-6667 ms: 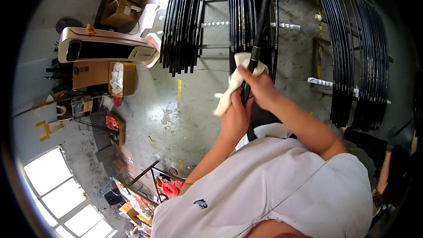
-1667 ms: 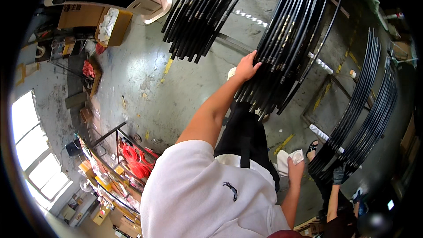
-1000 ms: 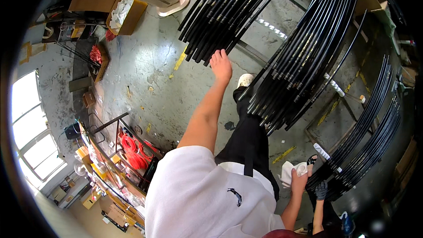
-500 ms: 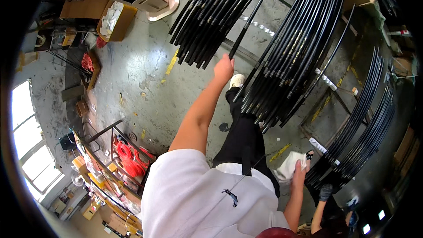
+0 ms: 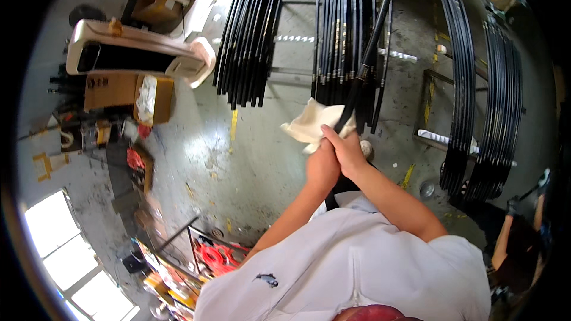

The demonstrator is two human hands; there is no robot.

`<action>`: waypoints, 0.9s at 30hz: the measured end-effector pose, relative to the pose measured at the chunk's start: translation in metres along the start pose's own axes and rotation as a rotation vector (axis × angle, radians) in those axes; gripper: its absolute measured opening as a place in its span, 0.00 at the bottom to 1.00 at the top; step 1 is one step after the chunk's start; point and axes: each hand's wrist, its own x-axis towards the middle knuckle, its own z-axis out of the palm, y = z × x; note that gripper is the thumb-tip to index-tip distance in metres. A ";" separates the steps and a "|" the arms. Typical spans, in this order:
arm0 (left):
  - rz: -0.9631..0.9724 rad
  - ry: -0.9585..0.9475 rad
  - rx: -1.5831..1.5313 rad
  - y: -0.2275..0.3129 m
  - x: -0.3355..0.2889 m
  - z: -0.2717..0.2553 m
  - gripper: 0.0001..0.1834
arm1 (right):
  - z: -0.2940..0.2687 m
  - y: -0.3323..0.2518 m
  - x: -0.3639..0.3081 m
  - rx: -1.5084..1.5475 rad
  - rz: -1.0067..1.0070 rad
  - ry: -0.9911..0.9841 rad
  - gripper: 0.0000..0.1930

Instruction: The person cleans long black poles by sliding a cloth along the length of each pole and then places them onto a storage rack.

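Observation:
A long black pole (image 5: 370, 53) rises tilted away from my hands, its near end hidden in them. My left hand (image 5: 323, 165) is closed around that near end. Pressed against it, my right hand (image 5: 348, 150) is closed over a white cloth (image 5: 312, 122) that wraps the pole just above the grip. Loose folds of the cloth stick out to the left. Just beyond my hands, a bundle of black poles (image 5: 342, 35) lies on a low rack, and a second bundle (image 5: 250, 35) lies to its left.
Two more pole bundles (image 5: 457, 83) (image 5: 501, 107) lie to the right, with a co-worker's gloved hand (image 5: 512, 205) near them. A cardboard box (image 5: 162, 100) stands at the left beside a beige machine (image 5: 193, 62). Red coils (image 5: 217, 257) sit on a rack at lower left.
My right hand has come up from the lower right with the cloth and met my left hand at the pole. The pole has been drawn nearer, and my view has turned.

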 end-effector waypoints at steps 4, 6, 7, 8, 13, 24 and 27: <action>0.214 0.157 0.207 -0.006 -0.036 -0.013 0.13 | 0.002 -0.013 -0.006 0.249 0.066 -0.045 0.19; 0.267 0.163 0.217 -0.007 -0.056 -0.017 0.13 | 0.006 -0.017 -0.014 0.298 0.090 -0.022 0.19; 0.274 0.167 0.210 -0.007 -0.067 -0.018 0.14 | 0.009 -0.021 -0.018 0.312 0.077 -0.035 0.18; 0.282 0.169 0.203 -0.007 -0.076 -0.019 0.14 | 0.009 -0.026 -0.021 0.325 0.063 -0.047 0.17; 0.214 0.171 0.144 -0.019 -0.122 -0.021 0.11 | 0.008 -0.042 -0.040 0.305 0.081 -0.086 0.17; -0.230 0.176 0.474 -0.153 -0.196 -0.022 0.17 | -0.064 -0.145 0.002 0.342 -0.153 0.112 0.18; -0.472 0.054 0.415 -0.257 -0.225 -0.028 0.16 | -0.087 -0.214 -0.006 0.285 -0.147 0.182 0.25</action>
